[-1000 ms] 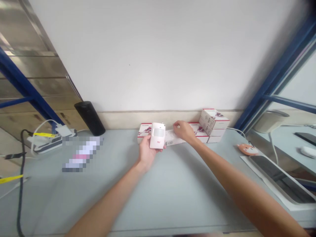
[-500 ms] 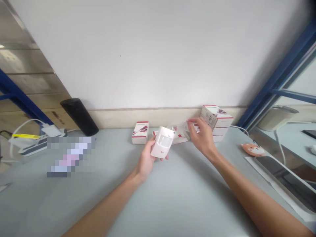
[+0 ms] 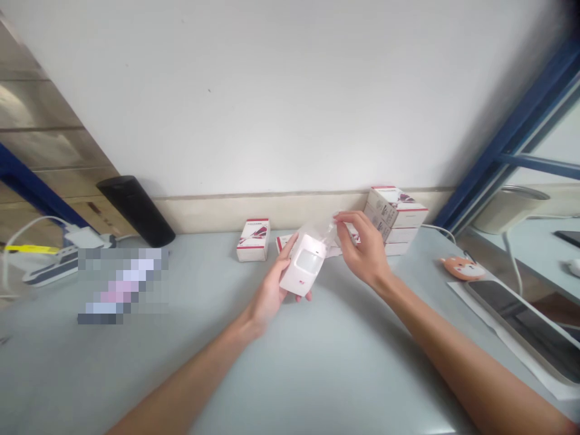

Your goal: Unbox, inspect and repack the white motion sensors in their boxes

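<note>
The left hand (image 3: 269, 296) held the white sensor (image 3: 307, 269) in its grip, long axis tilted up-right toward the nearby right hand (image 3: 365, 254), whose grip pinched a clear bag (image 3: 319, 231) at the sensor's top end.

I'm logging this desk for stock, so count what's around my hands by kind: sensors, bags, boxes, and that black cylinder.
White sensor: 1, in the left hand
Clear bag: 1, in the right hand
Red-and-white boxes: at least 4, some hidden
Black cylinder: 1
Total: at least 7
</note>
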`<control>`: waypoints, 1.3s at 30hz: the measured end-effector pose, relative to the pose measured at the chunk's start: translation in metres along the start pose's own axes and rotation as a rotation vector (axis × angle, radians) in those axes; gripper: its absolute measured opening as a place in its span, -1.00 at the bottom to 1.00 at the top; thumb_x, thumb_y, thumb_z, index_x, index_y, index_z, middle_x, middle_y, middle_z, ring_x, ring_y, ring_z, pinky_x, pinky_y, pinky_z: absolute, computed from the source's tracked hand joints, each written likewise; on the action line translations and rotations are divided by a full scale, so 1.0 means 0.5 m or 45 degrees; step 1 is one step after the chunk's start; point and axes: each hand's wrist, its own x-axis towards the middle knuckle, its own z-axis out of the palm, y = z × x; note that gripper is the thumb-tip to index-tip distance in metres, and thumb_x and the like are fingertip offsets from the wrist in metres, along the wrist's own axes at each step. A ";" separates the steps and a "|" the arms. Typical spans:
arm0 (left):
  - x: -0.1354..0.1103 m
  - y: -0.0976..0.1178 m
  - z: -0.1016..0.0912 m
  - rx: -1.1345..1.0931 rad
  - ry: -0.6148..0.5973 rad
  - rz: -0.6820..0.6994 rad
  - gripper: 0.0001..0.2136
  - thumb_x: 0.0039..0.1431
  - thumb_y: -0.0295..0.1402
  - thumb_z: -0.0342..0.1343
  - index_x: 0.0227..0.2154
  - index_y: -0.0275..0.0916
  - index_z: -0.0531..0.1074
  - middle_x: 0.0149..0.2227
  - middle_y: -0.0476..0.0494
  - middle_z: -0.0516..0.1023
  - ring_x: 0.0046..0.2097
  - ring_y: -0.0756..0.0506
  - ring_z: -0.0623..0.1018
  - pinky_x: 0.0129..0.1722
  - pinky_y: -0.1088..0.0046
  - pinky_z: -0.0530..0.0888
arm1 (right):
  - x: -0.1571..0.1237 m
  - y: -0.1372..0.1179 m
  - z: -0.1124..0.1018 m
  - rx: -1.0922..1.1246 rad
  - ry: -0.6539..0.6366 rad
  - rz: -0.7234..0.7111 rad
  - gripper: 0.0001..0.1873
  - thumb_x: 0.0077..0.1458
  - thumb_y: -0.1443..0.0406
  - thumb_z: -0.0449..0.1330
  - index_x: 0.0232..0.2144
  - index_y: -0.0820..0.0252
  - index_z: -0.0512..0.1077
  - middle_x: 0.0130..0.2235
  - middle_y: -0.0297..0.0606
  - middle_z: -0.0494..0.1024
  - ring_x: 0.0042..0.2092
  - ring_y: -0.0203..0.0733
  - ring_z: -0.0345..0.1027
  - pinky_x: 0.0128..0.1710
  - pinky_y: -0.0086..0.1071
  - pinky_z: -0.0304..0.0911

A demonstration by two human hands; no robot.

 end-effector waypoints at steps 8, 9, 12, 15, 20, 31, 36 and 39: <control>-0.001 0.004 0.004 -0.033 -0.065 -0.018 -0.52 0.39 -0.13 -0.06 0.29 -0.16 0.31 -0.27 -0.13 0.63 -0.42 -0.14 0.62 -0.42 0.38 0.39 | -0.008 -0.011 0.001 0.077 -0.003 -0.118 -0.81 0.40 0.30 0.06 -0.09 -0.02 0.47 0.03 -0.12 0.57 0.13 0.08 0.46 0.14 0.00 0.34; -0.002 0.005 0.004 -0.035 -0.064 -0.017 -0.54 0.39 -0.13 -0.07 0.25 -0.17 0.32 -0.27 -0.13 0.63 -0.42 -0.14 0.62 -0.42 0.38 0.39 | -0.010 -0.014 0.004 0.060 -0.003 -0.120 -0.80 0.39 0.30 0.07 -0.06 -0.02 0.47 0.07 -0.11 0.55 0.16 0.09 0.43 0.18 0.02 0.31; -0.002 0.005 0.002 -0.039 -0.006 0.023 -0.58 0.40 -0.15 -0.07 0.25 -0.10 0.22 -0.24 -0.10 0.64 -0.39 -0.17 0.65 -0.38 0.37 0.39 | -0.017 -0.025 0.017 0.051 0.115 0.016 -0.73 0.36 0.24 0.12 0.08 -0.01 0.39 0.17 -0.08 0.43 0.23 0.10 0.33 0.26 0.06 0.24; -0.003 0.003 0.000 -0.014 0.048 0.102 -0.63 0.41 -0.17 -0.07 0.22 -0.04 0.18 -0.21 -0.07 0.63 -0.37 -0.18 0.67 -0.33 0.34 0.43 | -0.026 -0.037 0.038 0.259 0.196 0.364 -0.76 0.34 0.11 0.16 -0.01 0.00 0.31 0.06 -0.14 0.42 0.08 0.02 0.37 0.17 0.01 0.30; -0.002 0.002 0.001 -0.025 0.113 0.174 -0.72 0.40 -0.15 0.01 0.09 -0.04 0.22 -0.14 -0.04 0.60 -0.33 -0.15 0.66 -0.32 0.34 0.46 | -0.038 -0.068 0.067 0.892 -0.227 0.841 -0.55 0.27 -0.16 0.20 -0.10 0.00 0.33 -0.14 -0.24 0.51 -0.13 -0.03 0.45 -0.18 -0.14 0.42; 0.017 -0.025 -0.027 0.289 0.143 0.301 -0.68 0.37 -0.19 0.16 0.11 -0.08 0.33 0.12 -0.12 0.56 0.19 -0.18 0.51 0.22 0.25 0.35 | -0.002 -0.010 0.002 0.795 -0.812 0.566 -0.49 0.27 -0.04 0.31 0.11 0.12 0.56 0.15 -0.12 0.61 0.16 0.10 0.48 0.19 -0.07 0.34; 0.028 -0.054 -0.036 0.575 0.132 0.440 -0.51 0.40 -0.11 0.18 0.30 -0.03 0.23 0.29 -0.22 0.45 0.26 -0.22 0.49 0.25 0.20 0.39 | 0.000 0.030 -0.007 0.805 -1.068 0.532 -0.49 0.23 0.01 0.37 0.12 0.11 0.56 0.13 -0.14 0.64 0.16 0.09 0.50 0.22 -0.05 0.35; 0.038 -0.064 -0.047 0.709 0.055 0.450 -0.54 0.41 -0.15 0.16 0.28 -0.08 0.25 0.26 -0.24 0.50 0.23 -0.23 0.53 0.24 0.17 0.43 | 0.001 0.044 -0.016 0.637 -1.205 0.487 -0.54 0.22 0.01 0.37 0.04 0.15 0.62 0.01 -0.14 0.70 0.08 0.11 0.55 0.13 -0.07 0.41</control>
